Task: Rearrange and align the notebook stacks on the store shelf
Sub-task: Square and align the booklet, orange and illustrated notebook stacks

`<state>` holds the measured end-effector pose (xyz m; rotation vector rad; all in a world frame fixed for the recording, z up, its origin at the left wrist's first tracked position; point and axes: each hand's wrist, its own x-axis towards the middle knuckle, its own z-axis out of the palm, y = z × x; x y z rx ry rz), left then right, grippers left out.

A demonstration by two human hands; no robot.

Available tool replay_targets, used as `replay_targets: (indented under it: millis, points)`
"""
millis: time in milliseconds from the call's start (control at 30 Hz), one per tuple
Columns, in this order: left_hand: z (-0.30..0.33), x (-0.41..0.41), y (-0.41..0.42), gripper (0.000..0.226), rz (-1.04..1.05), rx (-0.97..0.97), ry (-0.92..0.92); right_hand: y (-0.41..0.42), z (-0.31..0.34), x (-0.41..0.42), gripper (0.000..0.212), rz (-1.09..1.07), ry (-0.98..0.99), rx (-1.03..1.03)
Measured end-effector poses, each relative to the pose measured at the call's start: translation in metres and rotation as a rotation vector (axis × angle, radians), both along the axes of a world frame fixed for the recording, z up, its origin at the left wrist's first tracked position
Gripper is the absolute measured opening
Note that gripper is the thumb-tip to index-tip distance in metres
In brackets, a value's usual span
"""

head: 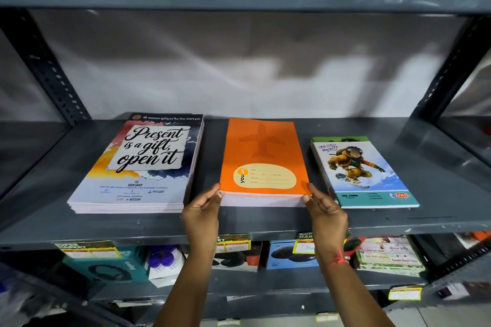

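Across the middle of the frame ran a dark grey metal shelf, dusty and scuffed, with a pale wall behind it and another grey shelf board overhead along the top of the frame. Slotted uprights leaned in at the upper left and upper right. Three stacks lay side by side on the board, apart from one another: the gift stack at left centre, the orange stack in the centre, and the green stack at right centre, turned a little off square. My left hand pressed its thumb and fingertips against the orange stack's near left corner, and my right hand did the same at its near right corner; both were open and flat against the sides, pinching the stack between them, not curled round it. Bare board showed behind all three stacks and at the far left and far right. The front lip ran just below my wrists. Boxed goods and price tags sat on the level beneath.
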<state>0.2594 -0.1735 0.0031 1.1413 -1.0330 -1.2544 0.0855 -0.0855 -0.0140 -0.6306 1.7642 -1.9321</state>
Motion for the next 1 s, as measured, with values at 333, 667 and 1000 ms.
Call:
replay_targets:
  millis: [333, 667, 1000]
  points:
    - [0.0023, 0.0001, 0.0021, 0.031, 0.003, 0.013, -0.012, -0.0017, -0.0033, -0.002, 0.036, -0.009, -0.033, 0.011]
    - [0.0012, 0.0015, 0.0019, 0.03, -0.016, 0.011, -0.007, -0.0015, -0.0047, -0.0018, 0.035, -0.002, -0.038, 0.04]
    - [0.0012, 0.0015, 0.002, 0.03, -0.013, 0.031, 0.008, 0.0001, -0.0024, -0.0011, 0.037, -0.009, -0.044, 0.028]
